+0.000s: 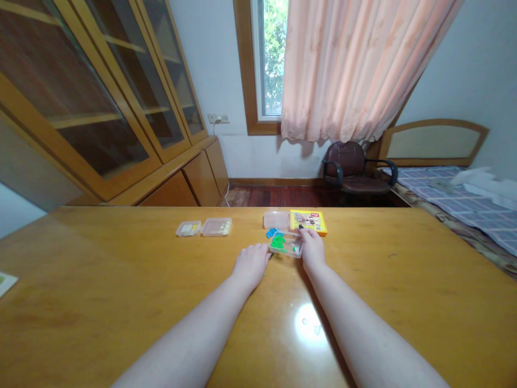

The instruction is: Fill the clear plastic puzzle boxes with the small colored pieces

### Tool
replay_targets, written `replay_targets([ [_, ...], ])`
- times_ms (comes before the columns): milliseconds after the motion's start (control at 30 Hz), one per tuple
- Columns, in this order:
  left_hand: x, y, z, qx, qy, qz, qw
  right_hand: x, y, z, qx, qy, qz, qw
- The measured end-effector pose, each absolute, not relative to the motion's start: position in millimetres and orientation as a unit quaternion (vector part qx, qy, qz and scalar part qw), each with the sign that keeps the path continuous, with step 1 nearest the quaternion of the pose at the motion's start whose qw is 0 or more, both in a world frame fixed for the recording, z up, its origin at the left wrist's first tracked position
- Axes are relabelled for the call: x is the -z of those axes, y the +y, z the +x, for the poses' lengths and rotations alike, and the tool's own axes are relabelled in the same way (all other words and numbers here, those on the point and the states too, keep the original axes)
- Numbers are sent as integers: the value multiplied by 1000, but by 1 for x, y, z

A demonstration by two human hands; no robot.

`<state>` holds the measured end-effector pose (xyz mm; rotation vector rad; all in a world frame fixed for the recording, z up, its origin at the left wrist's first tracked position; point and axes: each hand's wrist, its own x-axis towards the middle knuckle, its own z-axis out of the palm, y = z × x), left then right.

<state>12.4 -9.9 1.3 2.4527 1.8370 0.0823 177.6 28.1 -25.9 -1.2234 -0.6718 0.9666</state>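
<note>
A small clear plastic box [297, 253] with bright green pieces [278, 242] in its left part is tilted slightly over the table. My right hand [313, 249] grips its right end, fingers closed on the rim. Beside the box's left end, my left hand [251, 264] has its fingers curled downward. A dark tip shows by its thumb, and what the fingers hold, if anything, is hidden. Blue pieces [271, 233] lie just behind the box. Farther back are a clear lid or tray [276, 219] and a yellow printed box [315, 222].
Toward the left of the wooden table [121, 280] stand two more clear boxes, a smaller one [188, 229] and a larger one [216, 227] with pale pieces. A white corner of something [6, 283] shows at the left edge. Beyond the table is an office chair [351, 167].
</note>
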Motion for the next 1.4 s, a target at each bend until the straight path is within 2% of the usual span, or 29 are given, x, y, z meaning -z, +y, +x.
replay_targets([
  [1400, -2, -7, 11, -27, 604, 794, 66, 20, 26, 177, -436, -300, -547, 649],
])
